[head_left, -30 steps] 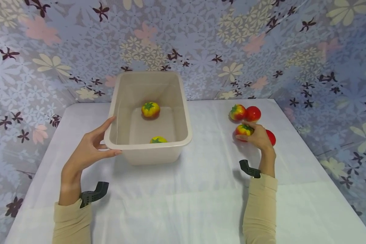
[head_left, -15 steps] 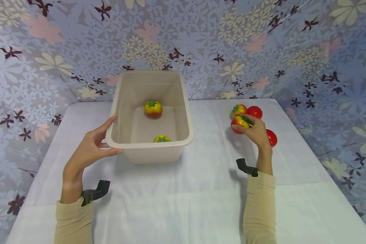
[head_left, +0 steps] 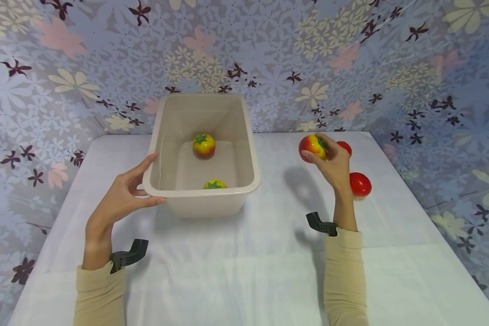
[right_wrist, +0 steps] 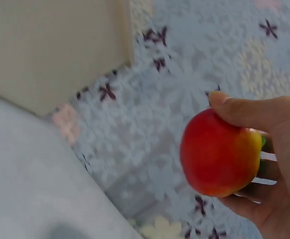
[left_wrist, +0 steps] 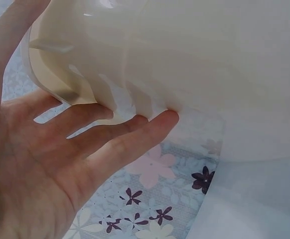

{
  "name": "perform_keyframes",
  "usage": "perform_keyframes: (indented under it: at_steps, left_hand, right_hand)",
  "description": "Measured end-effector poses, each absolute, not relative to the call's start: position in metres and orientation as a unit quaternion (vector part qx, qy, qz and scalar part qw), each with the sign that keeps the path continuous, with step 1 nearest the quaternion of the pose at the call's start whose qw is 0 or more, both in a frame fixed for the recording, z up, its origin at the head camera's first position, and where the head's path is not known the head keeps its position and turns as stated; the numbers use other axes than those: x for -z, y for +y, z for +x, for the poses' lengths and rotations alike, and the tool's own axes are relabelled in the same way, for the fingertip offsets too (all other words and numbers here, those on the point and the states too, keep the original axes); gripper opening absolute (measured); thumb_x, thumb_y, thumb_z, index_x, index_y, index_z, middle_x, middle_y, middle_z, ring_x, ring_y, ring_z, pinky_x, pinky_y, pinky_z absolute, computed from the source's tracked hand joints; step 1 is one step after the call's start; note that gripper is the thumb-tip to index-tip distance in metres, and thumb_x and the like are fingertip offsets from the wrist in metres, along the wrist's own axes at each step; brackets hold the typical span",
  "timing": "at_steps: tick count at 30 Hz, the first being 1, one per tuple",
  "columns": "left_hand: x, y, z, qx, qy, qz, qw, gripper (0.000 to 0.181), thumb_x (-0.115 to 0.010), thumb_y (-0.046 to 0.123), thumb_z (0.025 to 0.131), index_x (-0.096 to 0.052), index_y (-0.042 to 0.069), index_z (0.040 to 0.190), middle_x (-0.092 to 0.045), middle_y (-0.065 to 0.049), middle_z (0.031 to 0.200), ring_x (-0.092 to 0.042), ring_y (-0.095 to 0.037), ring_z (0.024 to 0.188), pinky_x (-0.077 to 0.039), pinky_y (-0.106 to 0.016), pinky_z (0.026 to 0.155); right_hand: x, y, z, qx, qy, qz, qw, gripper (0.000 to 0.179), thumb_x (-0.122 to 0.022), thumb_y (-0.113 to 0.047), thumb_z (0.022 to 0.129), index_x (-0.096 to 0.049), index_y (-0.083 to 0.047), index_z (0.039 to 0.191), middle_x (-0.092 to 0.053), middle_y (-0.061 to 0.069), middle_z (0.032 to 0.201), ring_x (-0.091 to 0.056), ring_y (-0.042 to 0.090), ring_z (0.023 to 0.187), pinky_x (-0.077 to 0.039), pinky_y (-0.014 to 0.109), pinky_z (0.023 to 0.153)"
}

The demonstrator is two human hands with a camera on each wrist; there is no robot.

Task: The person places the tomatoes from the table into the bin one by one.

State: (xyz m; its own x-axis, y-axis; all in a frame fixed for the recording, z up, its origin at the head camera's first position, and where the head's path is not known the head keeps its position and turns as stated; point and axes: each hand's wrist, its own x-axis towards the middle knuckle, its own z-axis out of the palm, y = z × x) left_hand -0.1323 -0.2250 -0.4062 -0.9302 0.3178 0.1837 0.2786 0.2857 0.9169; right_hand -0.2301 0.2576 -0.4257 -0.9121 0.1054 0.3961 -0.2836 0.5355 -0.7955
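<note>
My right hand (head_left: 333, 162) holds a red and yellow toy tomato (head_left: 312, 148) with a green leafy top, raised off the table, its shadow below to the left. The right wrist view shows thumb and fingers round the tomato (right_wrist: 219, 153), its red side facing the camera. At the bin's near left corner, my left hand (head_left: 120, 197) grips the beige plastic bin (head_left: 203, 206), thumb at the front rim and fingers along the left side. In the left wrist view its fingertips (left_wrist: 171, 117) touch the bin's outer wall. Inside lie two yellow-red tomatoes, one farther back (head_left: 204, 146) and one partly hidden behind the front rim (head_left: 215, 184).
Behind the right hand a red round fruit (head_left: 345, 147) shows in part, and another red one (head_left: 360, 184) lies right of the wrist. White cloth covers the table (head_left: 244, 280). A floral-patterned backdrop (head_left: 269, 68) rises behind and at the sides.
My right hand has lifted the tomato from beside the other fruits and carried it up and left. The left hand keeps its hold on the bin.
</note>
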Motion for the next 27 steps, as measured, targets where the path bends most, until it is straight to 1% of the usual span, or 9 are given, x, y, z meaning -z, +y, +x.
perform_keyframes:
  at_steps: [5,11,19,22,27]
  left_hand:
    - [0.407,-0.225,-0.133,-0.567,0.803,0.182,0.018,0.098,-0.079,-0.004,0.076,-0.027,0.02,0.155,-0.025,-0.016,0.16,-0.05,0.004,0.119,-0.056,-0.019,0.078]
    - [0.406,-0.225,-0.133,-0.567,0.804,0.175,0.026,0.098,-0.079,-0.002,0.077,-0.026,0.023,0.155,-0.025,-0.015,0.16,-0.051,0.003,0.118,-0.057,-0.019,0.078]
    - [0.405,-0.227,-0.132,-0.559,0.811,0.171,0.027,0.099,-0.08,-0.001,0.076,-0.026,0.024,0.155,-0.024,-0.013,0.16,-0.048,0.004,0.121,-0.056,-0.017,0.078]
    - [0.406,-0.226,-0.132,-0.565,0.807,0.172,0.028,0.099,-0.08,-0.002,0.076,-0.026,0.024,0.155,-0.024,-0.014,0.16,-0.049,0.004,0.12,-0.056,-0.017,0.078]
    - [0.407,-0.225,-0.133,-0.566,0.806,0.17,0.029,0.099,-0.08,-0.002,0.076,-0.025,0.023,0.156,-0.024,-0.014,0.16,-0.049,0.004,0.12,-0.056,-0.018,0.078]
  right_hand:
    - [0.416,0.236,-0.229,-0.503,-0.836,0.088,0.203,0.054,-0.079,-0.021,0.083,-0.061,-0.015,0.134,-0.061,0.006,0.135,-0.055,0.023,0.12,-0.05,0.034,0.101]
    - [0.409,0.216,-0.225,-0.508,-0.827,0.121,0.206,0.055,-0.08,-0.014,0.081,-0.062,-0.013,0.133,-0.062,0.007,0.133,-0.055,0.023,0.121,-0.049,0.038,0.103]
    - [0.401,0.183,-0.218,-0.559,-0.773,0.203,0.22,0.057,-0.077,-0.001,0.081,-0.058,-0.004,0.134,-0.058,0.011,0.137,-0.054,0.024,0.125,-0.048,0.034,0.103]
    - [0.398,0.171,-0.214,-0.566,-0.761,0.223,0.227,0.058,-0.076,0.001,0.081,-0.057,-0.003,0.135,-0.058,0.012,0.136,-0.055,0.024,0.125,-0.048,0.032,0.102]
    - [0.396,0.158,-0.211,-0.577,-0.745,0.25,0.223,0.057,-0.076,0.001,0.081,-0.056,-0.002,0.135,-0.058,0.015,0.136,-0.055,0.026,0.126,-0.048,0.032,0.103]
